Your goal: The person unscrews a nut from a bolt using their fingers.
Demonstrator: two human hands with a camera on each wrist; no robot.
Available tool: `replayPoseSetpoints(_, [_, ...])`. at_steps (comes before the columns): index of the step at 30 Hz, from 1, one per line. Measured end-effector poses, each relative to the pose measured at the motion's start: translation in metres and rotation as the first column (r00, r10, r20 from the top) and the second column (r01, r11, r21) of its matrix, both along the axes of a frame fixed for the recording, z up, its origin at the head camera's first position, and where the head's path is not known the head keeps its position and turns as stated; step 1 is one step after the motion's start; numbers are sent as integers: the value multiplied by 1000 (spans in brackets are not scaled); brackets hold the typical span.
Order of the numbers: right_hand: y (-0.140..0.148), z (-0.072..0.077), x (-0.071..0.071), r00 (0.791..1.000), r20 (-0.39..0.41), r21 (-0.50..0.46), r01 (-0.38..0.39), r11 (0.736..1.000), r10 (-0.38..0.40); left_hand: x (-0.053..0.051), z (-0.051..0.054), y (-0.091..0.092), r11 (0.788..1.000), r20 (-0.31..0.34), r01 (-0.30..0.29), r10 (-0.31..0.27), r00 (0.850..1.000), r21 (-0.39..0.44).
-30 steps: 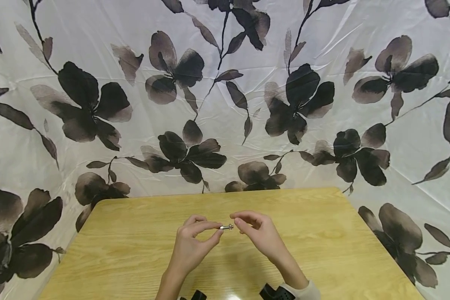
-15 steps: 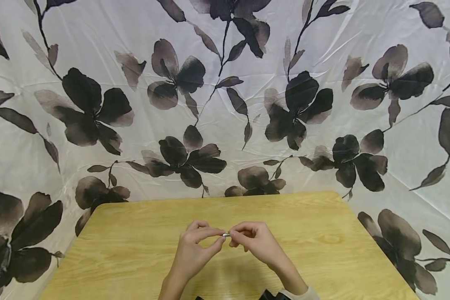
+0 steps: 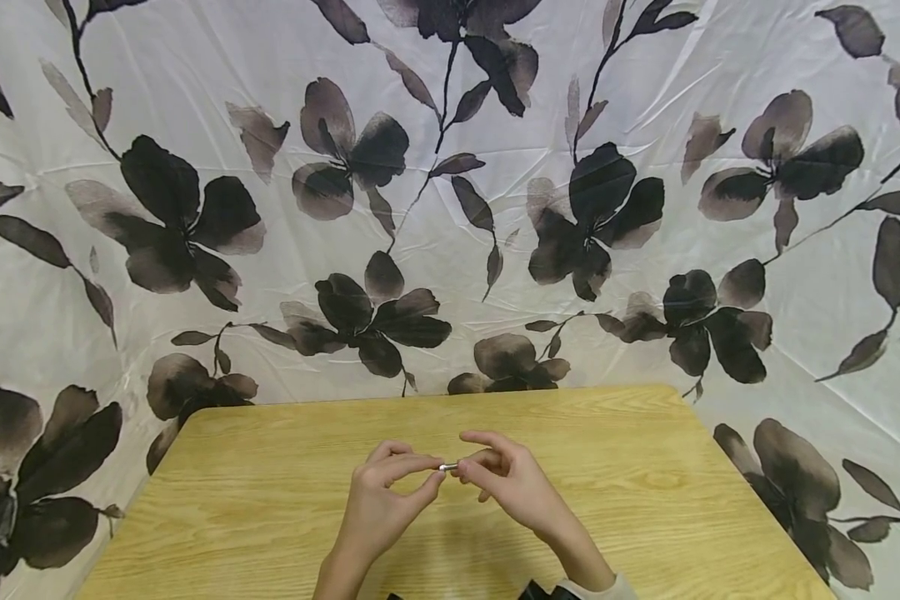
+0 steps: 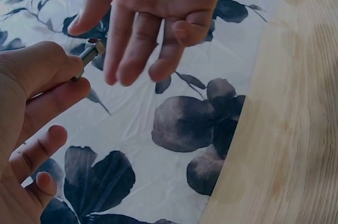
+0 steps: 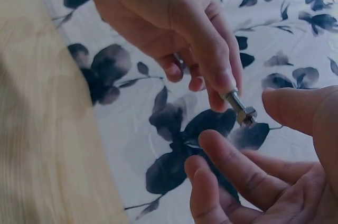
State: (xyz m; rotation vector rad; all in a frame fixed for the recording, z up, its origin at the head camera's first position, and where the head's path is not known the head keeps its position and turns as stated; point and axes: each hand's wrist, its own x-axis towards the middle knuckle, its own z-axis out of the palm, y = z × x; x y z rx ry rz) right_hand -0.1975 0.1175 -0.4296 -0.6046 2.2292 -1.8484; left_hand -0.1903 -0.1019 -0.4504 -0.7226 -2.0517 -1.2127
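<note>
My left hand (image 3: 387, 498) pinches a small silver bolt (image 3: 448, 467) between thumb and index finger above the table. The bolt's threaded shank (image 5: 234, 98) points toward my right hand (image 3: 512, 482), and a hex nut (image 5: 246, 117) sits near its free end. In the left wrist view, that nut (image 4: 97, 46) lies just off the right hand's thumb (image 4: 95, 10). My right hand's thumb and fingers are spread around the nut end, index finger raised, gripping nothing. The other end of the bolt is hidden in the left fingertips.
Both hands are over a light wood-grain table (image 3: 232, 500). Behind it hangs a white cloth (image 3: 450, 250) printed with dark flowers. A black wrist device (image 3: 543, 592) and a pale sleeve (image 3: 615, 588) show at the bottom edge.
My right hand moved in and closed its fingertips at the bolt's nut end, then loosened them with the index finger lifting. My left hand keeps its pinch. The head view tilted slightly.
</note>
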Motion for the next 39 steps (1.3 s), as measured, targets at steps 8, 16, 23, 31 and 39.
replayPoseSetpoints(8, [2,-3,-2,999,43,35,3,999,-5,-3,-3,0,999,-44,37,-36,998,21])
replayPoseSetpoints(16, [4,-4,-2,999,23,-8,-30,1000,30,-3,-4,0,999,-47,46,-45,998,17])
replayPoseSetpoints(23, [4,-3,-1,998,34,-44,-48,998,49,-3,-4,0,999,-35,36,-35,999,13])
replayPoseSetpoints(31, [4,-1,-2,995,72,-73,-59,996,65,-4,-5,1,1000,-57,25,-24,998,18])
replayPoseSetpoints(39, [4,-2,-3,999,44,-45,-14,999,16,-3,-5,3,999,-40,46,-45,998,13])
